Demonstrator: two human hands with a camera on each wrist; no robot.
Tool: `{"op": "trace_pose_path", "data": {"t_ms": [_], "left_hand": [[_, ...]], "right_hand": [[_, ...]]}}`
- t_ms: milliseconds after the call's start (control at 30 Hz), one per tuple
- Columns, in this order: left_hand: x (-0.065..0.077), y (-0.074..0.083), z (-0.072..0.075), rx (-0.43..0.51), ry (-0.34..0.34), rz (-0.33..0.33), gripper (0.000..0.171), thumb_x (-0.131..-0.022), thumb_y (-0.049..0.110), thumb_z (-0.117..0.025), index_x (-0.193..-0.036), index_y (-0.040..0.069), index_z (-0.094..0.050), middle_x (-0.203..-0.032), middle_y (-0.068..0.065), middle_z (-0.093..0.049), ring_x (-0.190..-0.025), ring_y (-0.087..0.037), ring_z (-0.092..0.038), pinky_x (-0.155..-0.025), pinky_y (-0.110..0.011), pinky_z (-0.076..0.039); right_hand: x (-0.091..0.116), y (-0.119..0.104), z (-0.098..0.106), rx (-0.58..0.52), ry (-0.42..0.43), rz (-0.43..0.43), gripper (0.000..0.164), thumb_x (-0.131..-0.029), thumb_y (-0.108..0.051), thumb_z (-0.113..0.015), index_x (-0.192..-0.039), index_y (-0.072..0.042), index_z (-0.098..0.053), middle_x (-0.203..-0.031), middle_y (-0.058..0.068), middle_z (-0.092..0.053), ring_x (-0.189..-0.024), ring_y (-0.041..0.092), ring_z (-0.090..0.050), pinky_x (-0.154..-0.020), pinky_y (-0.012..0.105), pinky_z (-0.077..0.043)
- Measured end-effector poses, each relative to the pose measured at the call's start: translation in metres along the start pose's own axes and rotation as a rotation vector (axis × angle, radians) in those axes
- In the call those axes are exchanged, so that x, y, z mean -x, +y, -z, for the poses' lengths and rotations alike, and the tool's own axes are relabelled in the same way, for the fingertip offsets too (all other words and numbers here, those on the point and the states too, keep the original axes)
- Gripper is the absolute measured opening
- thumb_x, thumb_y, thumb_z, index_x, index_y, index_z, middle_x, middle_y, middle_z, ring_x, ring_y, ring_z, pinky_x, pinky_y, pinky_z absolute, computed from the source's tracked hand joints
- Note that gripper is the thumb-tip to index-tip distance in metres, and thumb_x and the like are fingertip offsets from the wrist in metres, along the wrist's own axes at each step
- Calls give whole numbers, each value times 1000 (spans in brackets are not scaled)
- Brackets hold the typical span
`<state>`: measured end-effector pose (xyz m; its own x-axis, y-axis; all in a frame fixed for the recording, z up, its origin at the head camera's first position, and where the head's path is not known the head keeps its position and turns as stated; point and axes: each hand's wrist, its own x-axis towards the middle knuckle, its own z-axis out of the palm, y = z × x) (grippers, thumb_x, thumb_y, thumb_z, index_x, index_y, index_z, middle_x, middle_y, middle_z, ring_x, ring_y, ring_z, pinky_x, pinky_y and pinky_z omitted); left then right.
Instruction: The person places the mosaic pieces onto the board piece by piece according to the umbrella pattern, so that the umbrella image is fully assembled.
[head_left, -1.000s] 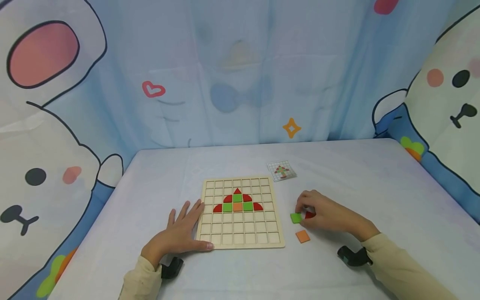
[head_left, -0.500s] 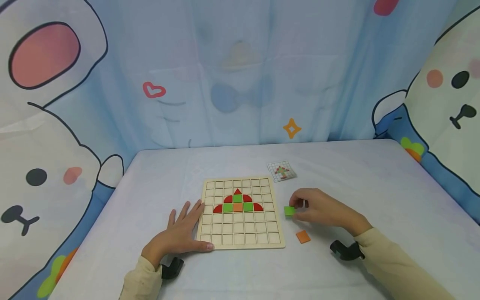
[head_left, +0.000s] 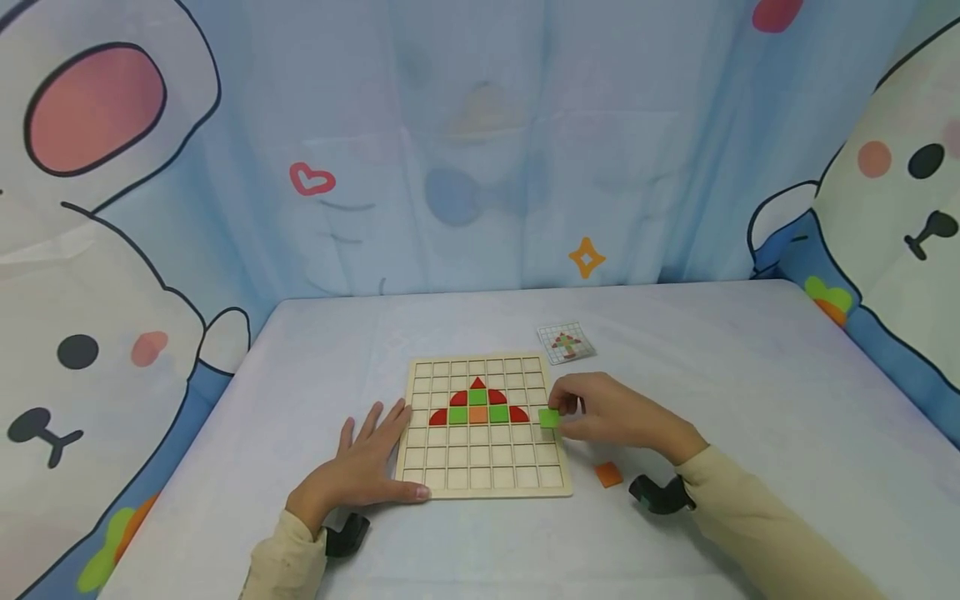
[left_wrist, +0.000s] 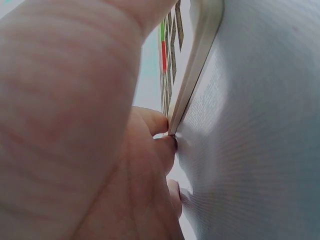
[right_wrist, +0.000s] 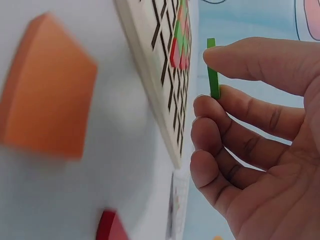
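A wooden grid board (head_left: 457,457) lies on the white cloth. Red, green and orange tiles form a stepped peak on it, with a red triangle (head_left: 477,384) on top and an orange square (head_left: 477,414) low in the centre. My left hand (head_left: 358,471) rests at the board's left side, fingers spread along the edge and thumb on the front corner. Between thumb and fingertips my right hand (head_left: 618,415) pinches a green square tile (head_left: 549,418); the tile overlaps the board's right edge in the head view. The right wrist view shows this green tile (right_wrist: 213,70) edge-on.
A loose orange square tile (head_left: 608,475) lies right of the board. Part of a red tile (right_wrist: 111,227) shows in the right wrist view; the right hand hides it from the head camera. Behind the board's right corner lies a small pattern card (head_left: 566,342). A printed curtain hangs behind the table.
My right hand has picked up the green tile from beside the red one and carried it left to the board's right edge. The left hand stays in place.
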<state>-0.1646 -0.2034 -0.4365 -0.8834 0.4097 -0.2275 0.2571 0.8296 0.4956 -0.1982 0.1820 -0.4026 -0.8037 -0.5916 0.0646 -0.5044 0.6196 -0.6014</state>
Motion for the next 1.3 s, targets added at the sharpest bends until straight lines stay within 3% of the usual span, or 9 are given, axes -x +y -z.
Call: {"op": "trace_pose_path", "data": {"t_ms": [667, 933, 1300], "left_hand": [[-2, -5, -3, 8, 2, -10, 131, -79, 70, -84, -173, 9, -17, -180, -11, -9, -163, -40, 6, -123, -67, 13], [-9, -11, -9, -23, 19, -7, 132, -77, 73, -84, -173, 12, -17, -180, -6, -7, -164, -35, 8, -123, -64, 14], [-4, -6, 0, -2, -13, -3, 128, -81, 66, -86, -173, 9, -18, -180, -8, -9, -164, -37, 8, -123, -66, 13]], "right_hand": [[-46, -27, -32, -4, -40, 140, 13, -91, -10, -81, -97, -12, -69, -85, -5, -60, -81, 12, -56, -73, 30, -52], [-58, -34, -43, 14, -66, 124, 14, -92, -10, -82, -95, -12, -69, -84, -7, -60, -78, 10, -53, -72, 28, -51], [-66, -43, -54, 76, -89, 71, 11, -91, -8, -80, -98, -9, -71, -83, -6, -59, -77, 12, -54, -73, 28, -50]]}}
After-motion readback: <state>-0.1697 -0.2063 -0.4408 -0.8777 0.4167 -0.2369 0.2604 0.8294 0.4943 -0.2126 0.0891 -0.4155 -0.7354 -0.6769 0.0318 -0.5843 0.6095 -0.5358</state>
